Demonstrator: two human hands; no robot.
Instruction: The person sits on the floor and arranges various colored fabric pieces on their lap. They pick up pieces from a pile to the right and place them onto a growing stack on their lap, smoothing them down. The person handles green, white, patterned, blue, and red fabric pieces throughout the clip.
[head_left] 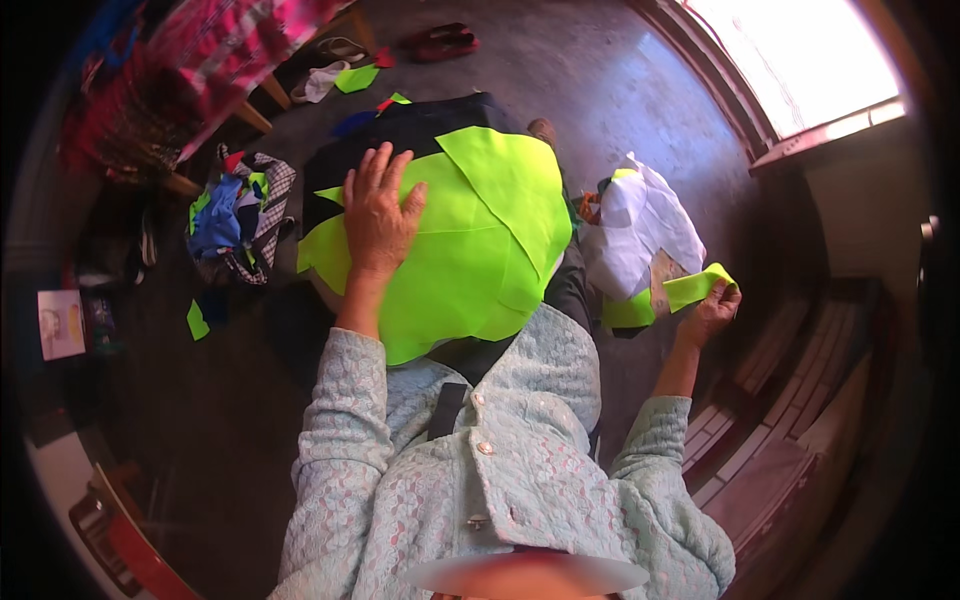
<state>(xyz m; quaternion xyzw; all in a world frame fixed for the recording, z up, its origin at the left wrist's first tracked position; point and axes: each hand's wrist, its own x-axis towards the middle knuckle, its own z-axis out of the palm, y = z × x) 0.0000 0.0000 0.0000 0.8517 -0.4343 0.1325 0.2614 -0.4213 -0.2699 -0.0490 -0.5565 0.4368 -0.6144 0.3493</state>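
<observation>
Several overlapping pieces of neon yellow-green fabric spread over my lap, on top of dark cloth. Flat on their upper left part rests my left hand, fingers stretched out and thumb apart. Out to the right, my right hand pinches the end of a neon yellow-green fabric strip. That strip hangs beside a white cloth bundle, which has another neon piece at its lower edge.
On the floor to the left sits a checked bag of blue and neon scraps, with a loose neon scrap nearby. Dark red shoes lie at the far side. A bright doorway is at the upper right.
</observation>
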